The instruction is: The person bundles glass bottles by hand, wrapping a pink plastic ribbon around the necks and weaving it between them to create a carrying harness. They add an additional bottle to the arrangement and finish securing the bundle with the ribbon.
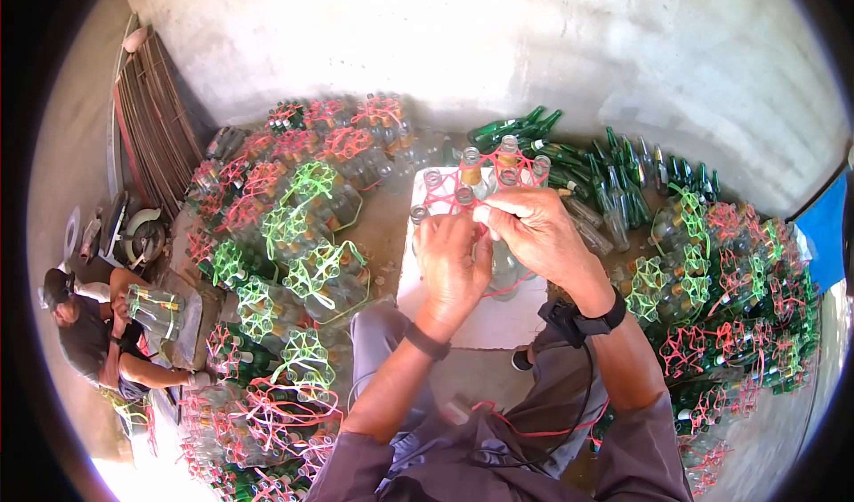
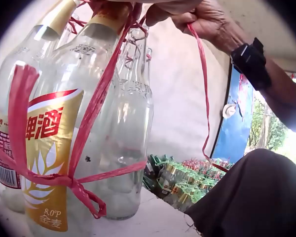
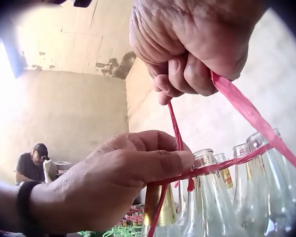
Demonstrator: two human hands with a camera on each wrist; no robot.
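Note:
Several clear glass bottles (image 2: pixel 113 113) stand upright in a group on a white block (image 1: pixel 463 324), with red plastic twine (image 2: pixel 101 98) laced around their necks and bodies. At the nearest bottle necks, my left hand (image 3: pixel 118 168) pinches the twine between thumb and fingers. Just above and to its right, my right hand (image 3: pixel 192 44) is curled round the twine; one taut strand runs down to the left hand and a loose length trails from the fist. In the head view the left hand (image 1: pixel 449 266) and right hand (image 1: pixel 543 235) nearly meet over the bottles.
Bundles of bottles tied in green and red twine (image 1: pixel 307 271) cover the floor on the left, with more bundles (image 1: pixel 729 333) on the right. Loose green bottles (image 1: pixel 614 182) lie near the wall. A seated person (image 1: pixel 89 324) holds bottles at the far left.

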